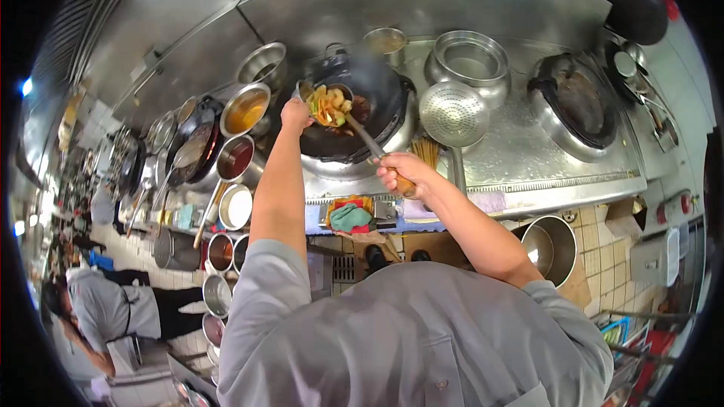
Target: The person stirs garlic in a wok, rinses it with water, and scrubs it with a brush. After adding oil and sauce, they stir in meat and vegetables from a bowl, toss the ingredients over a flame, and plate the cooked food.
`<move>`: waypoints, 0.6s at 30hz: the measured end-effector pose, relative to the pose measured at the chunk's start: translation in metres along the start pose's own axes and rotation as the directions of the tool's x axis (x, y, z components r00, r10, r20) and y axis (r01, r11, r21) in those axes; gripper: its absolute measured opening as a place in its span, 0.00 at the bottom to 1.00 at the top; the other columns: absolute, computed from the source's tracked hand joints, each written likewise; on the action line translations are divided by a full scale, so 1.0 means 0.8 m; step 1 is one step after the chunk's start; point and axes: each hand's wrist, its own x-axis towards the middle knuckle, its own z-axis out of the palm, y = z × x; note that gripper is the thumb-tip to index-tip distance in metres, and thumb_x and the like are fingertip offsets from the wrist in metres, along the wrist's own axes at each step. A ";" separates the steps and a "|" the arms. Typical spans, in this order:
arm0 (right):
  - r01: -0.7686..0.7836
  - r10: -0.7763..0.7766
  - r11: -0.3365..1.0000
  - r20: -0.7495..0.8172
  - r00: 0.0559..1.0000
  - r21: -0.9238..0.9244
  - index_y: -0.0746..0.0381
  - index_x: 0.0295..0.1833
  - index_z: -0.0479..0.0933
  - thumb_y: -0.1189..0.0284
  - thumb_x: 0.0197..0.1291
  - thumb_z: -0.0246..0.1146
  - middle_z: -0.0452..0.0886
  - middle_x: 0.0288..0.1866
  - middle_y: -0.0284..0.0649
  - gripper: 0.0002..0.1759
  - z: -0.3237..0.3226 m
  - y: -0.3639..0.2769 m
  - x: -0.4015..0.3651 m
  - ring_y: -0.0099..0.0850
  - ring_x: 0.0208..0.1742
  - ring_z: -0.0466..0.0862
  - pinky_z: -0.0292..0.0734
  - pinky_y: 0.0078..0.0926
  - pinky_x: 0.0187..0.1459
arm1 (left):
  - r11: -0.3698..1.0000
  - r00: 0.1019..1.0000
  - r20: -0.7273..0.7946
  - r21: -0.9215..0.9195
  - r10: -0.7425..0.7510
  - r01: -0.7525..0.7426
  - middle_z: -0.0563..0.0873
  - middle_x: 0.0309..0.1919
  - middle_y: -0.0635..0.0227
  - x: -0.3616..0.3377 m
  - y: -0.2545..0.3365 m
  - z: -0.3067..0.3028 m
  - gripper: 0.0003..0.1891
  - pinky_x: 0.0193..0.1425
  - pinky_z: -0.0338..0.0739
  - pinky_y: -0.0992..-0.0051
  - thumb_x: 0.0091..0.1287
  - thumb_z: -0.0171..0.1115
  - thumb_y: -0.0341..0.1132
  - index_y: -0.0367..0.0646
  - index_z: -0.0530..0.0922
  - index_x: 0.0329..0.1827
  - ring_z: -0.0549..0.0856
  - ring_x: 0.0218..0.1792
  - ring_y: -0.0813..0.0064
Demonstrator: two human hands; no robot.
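My right hand (407,173) is wrapped round the wooden handle of a ladle (365,136), whose head reaches over the dark wok (392,122). A heap of cooked, mixed food (329,107), with orange, green and pale pieces, sits at the ladle's head above the wok. On the heap's left side, my left hand (296,115) is closed at the rim of a metal bowl (305,89); the food and fingers hide most of that bowl. Dark sauce (360,109) lies in the wok behind the food, and some steam rises there.
Right of the wok are a perforated skimmer (455,113), a steel pot (469,60) and another wok (577,102). Bowls of orange liquid (246,111) and red sauce (235,157) stand left. Folded cloths (351,215) lie at the front edge. Another person (113,309) is at lower left.
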 end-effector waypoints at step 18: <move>-0.079 -0.412 0.427 -0.272 0.870 -0.901 0.68 0.64 0.62 0.75 0.55 0.56 0.78 0.32 0.44 0.29 0.007 0.000 0.005 0.31 0.27 0.79 0.76 0.30 0.29 | 0.538 0.802 0.229 0.637 0.552 -0.552 0.77 0.54 0.48 0.061 0.008 -0.011 0.13 0.54 0.74 0.59 0.57 0.62 0.38 0.40 0.79 0.40 0.79 0.51 0.51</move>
